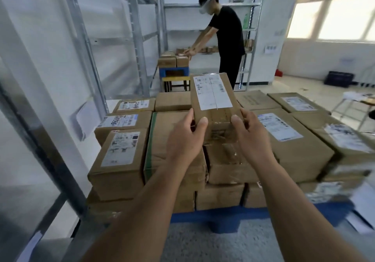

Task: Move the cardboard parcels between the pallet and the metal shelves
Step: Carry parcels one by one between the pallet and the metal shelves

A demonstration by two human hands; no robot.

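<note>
While gripped at its near end between both hands, a cardboard parcel point(213, 103) tilted up above the stacked parcels point(223, 160), far end raised, white shipping label point(212, 91) facing up. Left hand point(185, 138) on the parcel's left near corner, thumb across the top face, fingers point(191, 117) curled round the edge and clamped on the cardboard. Right hand point(250, 138) on the right near corner, thumb on top, fingers point(246, 117) wrapped round the side, likewise clamped on the parcel. Clear tape glinting across the near end between the two thumbs.

Below, a blue pallet point(221, 219) on the floor, loaded with brown boxes in at least two layers, touching side to side. Labelled box point(119, 160) at the front left corner; box with a green stripe point(174, 156) just beside it, under the left forearm; larger labelled box point(284, 140) under the right forearm; blurred boxes along the right edge.

On the left, metal shelves point(85, 42) with grey uprights and pale boards, close beside the pallet. Further back, another person in black point(229, 38) wearing a head-mounted rig, leaning over a smaller stack of boxes point(172, 60) on a blue crate point(174, 72) atop a yellow-framed stool point(176, 83), hands resting on the boxes. Second shelf unit point(249, 38) behind that person. Dark crate point(338, 79) on the floor at the far right, bright windows point(334, 18) above
</note>
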